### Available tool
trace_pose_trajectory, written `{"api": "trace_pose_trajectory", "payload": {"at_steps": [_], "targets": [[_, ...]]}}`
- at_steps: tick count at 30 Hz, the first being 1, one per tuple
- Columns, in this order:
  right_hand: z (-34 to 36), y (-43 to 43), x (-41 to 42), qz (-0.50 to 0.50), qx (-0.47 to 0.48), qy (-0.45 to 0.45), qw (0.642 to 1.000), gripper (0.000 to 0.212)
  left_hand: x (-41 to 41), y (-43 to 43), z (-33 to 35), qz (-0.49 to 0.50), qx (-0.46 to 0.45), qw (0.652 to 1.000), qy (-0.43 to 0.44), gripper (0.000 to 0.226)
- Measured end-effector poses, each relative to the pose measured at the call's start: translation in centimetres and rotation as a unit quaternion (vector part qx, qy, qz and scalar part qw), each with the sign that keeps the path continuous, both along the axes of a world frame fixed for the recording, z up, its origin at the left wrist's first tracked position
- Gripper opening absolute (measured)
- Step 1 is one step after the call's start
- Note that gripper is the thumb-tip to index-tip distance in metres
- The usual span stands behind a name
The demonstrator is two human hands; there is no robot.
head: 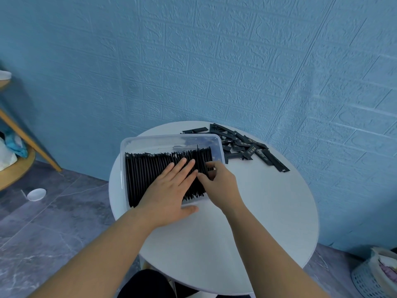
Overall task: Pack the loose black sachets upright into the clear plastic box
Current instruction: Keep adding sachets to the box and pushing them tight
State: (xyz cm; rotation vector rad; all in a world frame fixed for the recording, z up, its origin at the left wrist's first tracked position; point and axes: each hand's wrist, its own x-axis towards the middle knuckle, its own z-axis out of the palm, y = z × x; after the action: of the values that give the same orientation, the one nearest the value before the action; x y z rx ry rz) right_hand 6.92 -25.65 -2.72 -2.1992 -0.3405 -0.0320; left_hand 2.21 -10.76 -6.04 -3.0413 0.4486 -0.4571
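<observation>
Black packed sachets stand upright in a row that fills most of the clear plastic box, which sits on the far left part of the white round table. On my head feed I see the left hand lying flat on their tops, fingers straight and slightly spread. The right hand has its fingers curled, pinching the packed sachets at the row's right end. Loose sachets lie heaped on the table just right of the box, toward the far edge.
</observation>
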Motion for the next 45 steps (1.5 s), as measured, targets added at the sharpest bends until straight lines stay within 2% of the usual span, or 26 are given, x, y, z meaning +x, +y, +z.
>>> {"api": "trace_pose_trajectory", "payload": {"at_steps": [8,13,21,38,45], "targets": [[-0.08,-0.22,0.13,-0.010,-0.006,0.016,1.000,0.035,0.01,0.07,-0.53,0.011,0.008,0.999,-0.039,0.085],[-0.08,-0.27,0.05,0.007,-0.051,0.011,0.999,0.043,-0.06,-0.13,-0.70,0.011,-0.001,0.998,-0.063,0.085],[-0.45,-0.17,0.17,-0.005,-0.026,0.034,0.999,0.037,0.29,-0.45,-0.19,0.004,0.031,0.997,-0.076,0.083],[-0.73,0.36,-0.06,0.020,-0.108,-0.077,0.991,0.038,0.87,0.16,-0.56,0.017,0.031,0.997,-0.073,0.085],[-0.72,-0.13,-0.17,0.030,-0.115,-0.064,0.991,0.045,0.78,0.13,-0.31,0.017,0.030,0.998,-0.057,0.085]]}}
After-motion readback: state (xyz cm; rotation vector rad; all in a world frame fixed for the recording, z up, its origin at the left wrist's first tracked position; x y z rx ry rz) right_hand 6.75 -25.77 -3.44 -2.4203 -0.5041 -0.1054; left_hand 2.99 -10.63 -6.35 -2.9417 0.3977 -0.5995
